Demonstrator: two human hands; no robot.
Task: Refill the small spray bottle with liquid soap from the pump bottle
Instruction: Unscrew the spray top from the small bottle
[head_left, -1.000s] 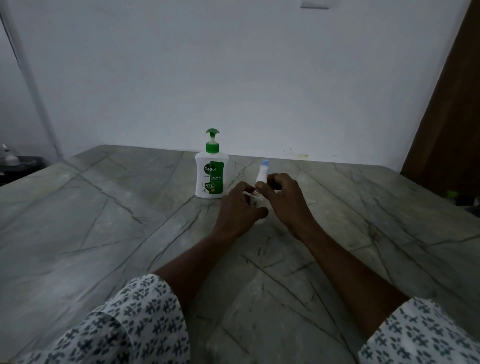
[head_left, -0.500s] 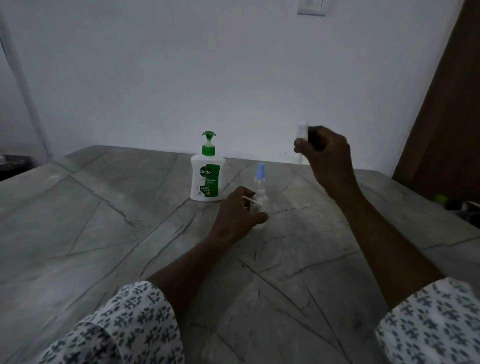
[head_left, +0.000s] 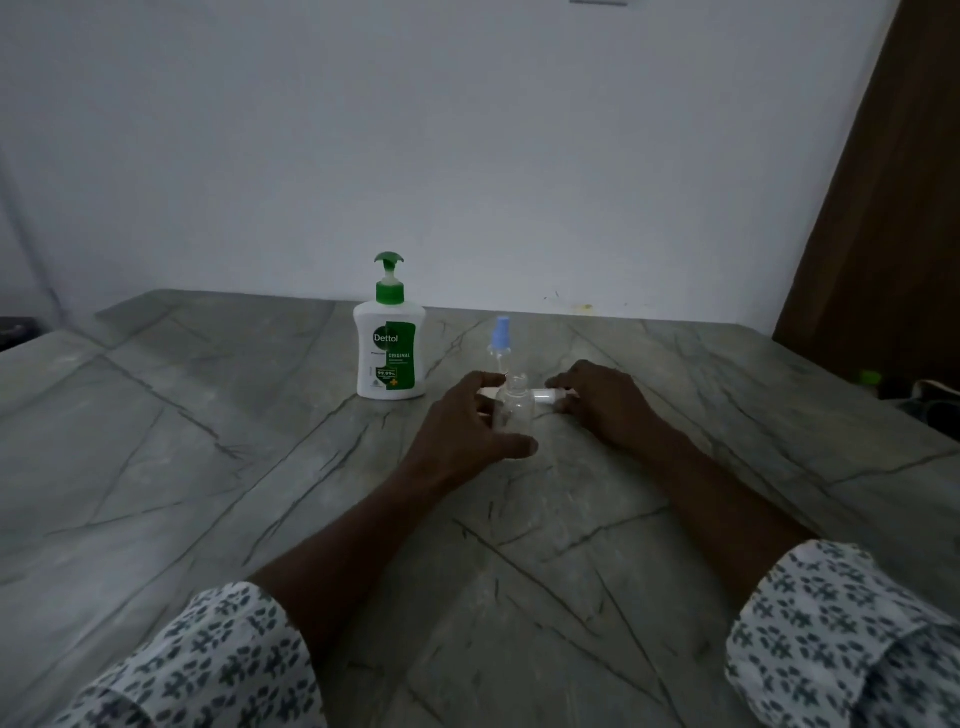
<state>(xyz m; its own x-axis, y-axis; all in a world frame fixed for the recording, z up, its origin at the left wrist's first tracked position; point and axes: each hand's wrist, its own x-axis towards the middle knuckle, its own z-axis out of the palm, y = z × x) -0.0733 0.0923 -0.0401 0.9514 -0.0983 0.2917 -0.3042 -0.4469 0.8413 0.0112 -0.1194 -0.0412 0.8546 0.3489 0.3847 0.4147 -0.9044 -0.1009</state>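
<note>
The left sleeve (head_left: 208, 665) at 7 o'clock is white, printed with small dark leafy sprigs. The right sleeve (head_left: 841, 639) at 5 o'clock matches. Both end short of the wrists.

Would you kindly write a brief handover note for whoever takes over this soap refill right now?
Left hand grips the small spray bottle, upright on the table.
Right hand holds its clear cap on its side, low beside the bottle.
Pump bottle stands untouched behind.
Done: cap off.
Left: remove the blue spray head, pump soap in, reclose.
</note>
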